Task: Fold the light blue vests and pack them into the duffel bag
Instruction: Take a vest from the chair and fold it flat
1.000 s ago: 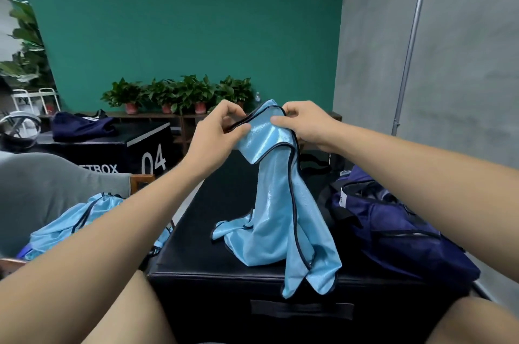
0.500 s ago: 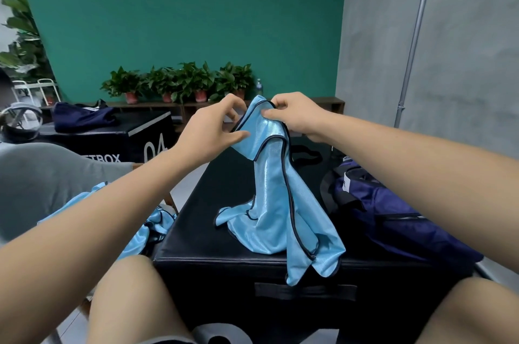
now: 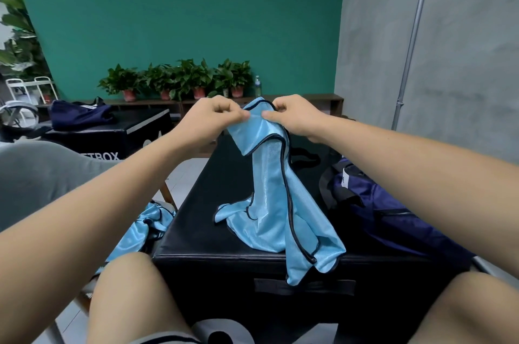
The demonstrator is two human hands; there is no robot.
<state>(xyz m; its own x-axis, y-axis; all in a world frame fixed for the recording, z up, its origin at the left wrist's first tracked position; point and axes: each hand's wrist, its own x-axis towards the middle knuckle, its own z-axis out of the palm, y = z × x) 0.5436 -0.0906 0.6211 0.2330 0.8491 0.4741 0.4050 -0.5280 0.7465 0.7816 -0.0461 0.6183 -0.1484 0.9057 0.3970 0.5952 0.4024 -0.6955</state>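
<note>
A light blue vest (image 3: 273, 203) with black trim hangs from both my hands above a black padded box (image 3: 196, 220), its lower part crumpled on the box top and drooping over the front edge. My left hand (image 3: 216, 116) and my right hand (image 3: 292, 116) pinch the vest's top edge close together, thumbs almost touching. A navy duffel bag (image 3: 387, 211) lies on the box to the right of the vest. More light blue vests (image 3: 140, 231) lie in a heap left of the box, by my left knee.
A second black box (image 3: 112, 133) marked "BOX" stands at the back left with another navy bag (image 3: 78, 116) on it. Potted plants (image 3: 179, 79) line a low shelf against the green wall. A grey cushion (image 3: 36, 175) sits at left. A metal pole (image 3: 412, 40) runs up the grey wall.
My left hand has closed its fingers on the vest's top edge and both hands have come closer together. The view has tilted down a little, showing my knees.
</note>
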